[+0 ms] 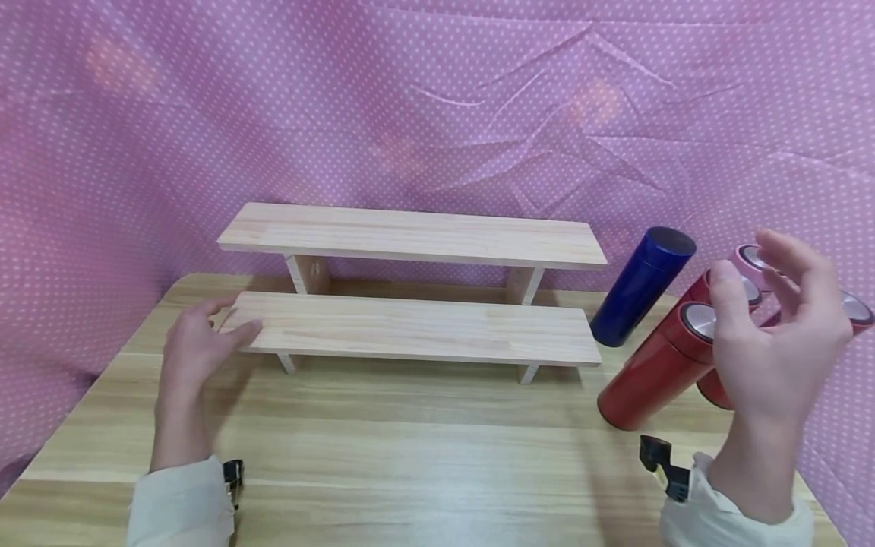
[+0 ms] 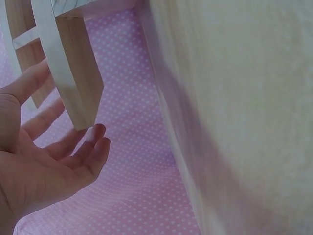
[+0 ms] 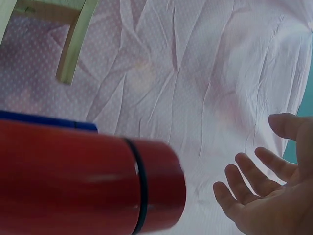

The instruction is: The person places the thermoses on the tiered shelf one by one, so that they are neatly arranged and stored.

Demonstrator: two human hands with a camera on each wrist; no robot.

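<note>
A two-tier wooden shelf point(image 1: 417, 328) stands across the table. At the left end of its lower board, my left hand point(image 1: 194, 346) rests its thumb on top, with loosely spread fingers around the end. The left wrist view shows those fingertips point(image 2: 100, 147) beside the board's end point(image 2: 80, 98). My right hand point(image 1: 779, 342) is raised at the right, palm inward, fingers apart, holding nothing. It overlaps several upright flasks in the head view. Nearest it is a red flask point(image 1: 656, 368), which stands apart from the fingers point(image 3: 244, 181) in the right wrist view.
A dark blue flask point(image 1: 642, 285) stands by the shelf's right end. Behind my right hand are a pink flask point(image 1: 750, 257) and more red flasks, partly hidden. Pink dotted cloth point(image 1: 410, 99) hangs behind and beside the light wooden table point(image 1: 410, 456).
</note>
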